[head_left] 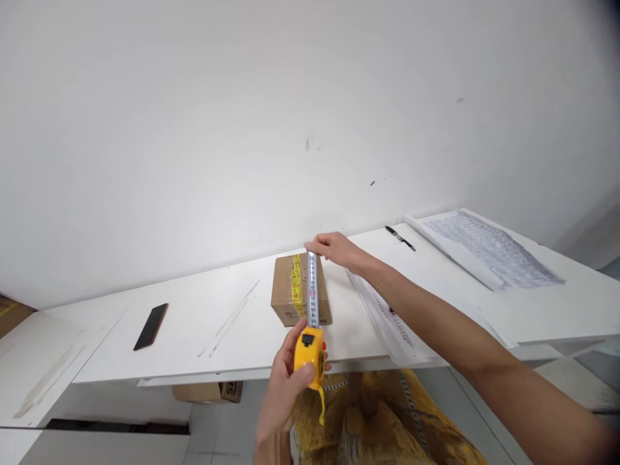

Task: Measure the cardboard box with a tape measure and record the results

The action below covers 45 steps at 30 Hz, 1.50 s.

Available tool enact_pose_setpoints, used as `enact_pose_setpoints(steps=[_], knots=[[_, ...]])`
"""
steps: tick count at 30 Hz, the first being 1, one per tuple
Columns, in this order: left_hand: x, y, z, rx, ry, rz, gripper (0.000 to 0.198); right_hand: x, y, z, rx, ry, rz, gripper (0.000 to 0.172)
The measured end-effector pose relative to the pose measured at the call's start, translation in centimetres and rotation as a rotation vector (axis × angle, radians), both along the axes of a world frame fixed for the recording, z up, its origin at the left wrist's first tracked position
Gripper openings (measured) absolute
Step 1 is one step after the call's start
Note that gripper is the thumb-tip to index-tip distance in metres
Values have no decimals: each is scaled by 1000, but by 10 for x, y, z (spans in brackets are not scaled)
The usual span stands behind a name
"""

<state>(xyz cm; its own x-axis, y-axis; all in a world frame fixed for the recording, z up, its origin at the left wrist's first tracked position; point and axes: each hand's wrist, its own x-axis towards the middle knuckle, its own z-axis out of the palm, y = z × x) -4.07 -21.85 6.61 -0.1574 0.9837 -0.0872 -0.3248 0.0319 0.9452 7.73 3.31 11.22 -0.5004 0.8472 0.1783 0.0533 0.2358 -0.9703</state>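
Observation:
My left hand (285, 384) is wrapped round a yellow tape measure (309, 356) with a black button and a yellow wrist strap, in front of the table's near edge. Its silver blade (312, 290) is pulled out away from me, over the top of a small brown cardboard box (283, 281) sealed with yellow printed tape. At the box's far edge, the fingers of my right hand (334, 248) pinch the blade's end. The blade hides part of the box top.
The white table (203, 310) runs along a white wall. A dark phone (151, 327) lies left of the box. To the right are a black pen (400, 238), loose paper sheets (392, 316) and a printed page (489, 248). Another cardboard box (206, 392) sits below the table.

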Motion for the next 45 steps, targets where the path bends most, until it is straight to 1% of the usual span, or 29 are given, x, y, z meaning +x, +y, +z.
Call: enact_pose_setpoints(steps=[1,2,4,6,7,9,11,12,14,16,18,20,25,29,32,34,36,38,40,42,43,45], knots=[[-5,-1,-1,-10,-74,-11,76,-10,16,3,9,-12,13,42],[-9,-1,-2,-17,-133,-21,74,-20,30,3,3,-21,58,42],[-15,0,-3,-13,-198,-27,66,-37,51,-2,-18,-54,133,42],[-19,5,-4,-17,-220,-40,58,-48,63,-11,-42,-95,162,43],[-21,8,-4,-23,-223,-44,55,-52,65,-17,-51,-117,145,43],[-22,14,-5,-50,-227,-43,51,-56,66,-29,-65,-148,68,44],[-23,19,-5,-83,-235,-34,51,-57,62,-40,-94,-134,2,40],[-22,19,-5,-100,-243,-28,51,-56,59,-45,-118,-106,5,36],[-21,18,-5,-124,-261,-22,51,-55,53,-52,-167,-29,79,30],[-19,13,-6,-138,-275,-24,50,-53,49,-57,-201,33,165,30],[-16,8,-7,-136,-281,-23,48,-52,46,-60,-224,63,191,31],[-12,5,-10,-119,-274,-8,46,-53,46,-61,-252,75,175,30],[-6,5,-12,-91,-254,17,45,-56,50,-66,-278,80,170,29],[-6,8,-11,-99,-233,18,43,-57,51,-70,-219,53,155,30],[-9,8,-10,-104,-225,31,45,-54,50,-63,-146,19,147,27],[-18,5,-7,-99,-203,15,49,-47,48,-50,-65,-13,136,25],[-33,1,0,-83,-169,-16,54,-34,44,-31,48,-18,96,24],[-55,-1,13,-57,-117,-38,59,-15,38,-13,160,4,41,27],[-81,1,28,-33,-31,-25,66,7,26,-1,235,14,-4,28],[-110,12,42,6,65,36,68,26,8,-1,274,8,-35,27],[-125,20,47,9,104,56,66,34,-4,-6,284,-1,-43,26],[-152,41,54,-15,159,52,60,43,-30,-22,276,-32,-46,24]])
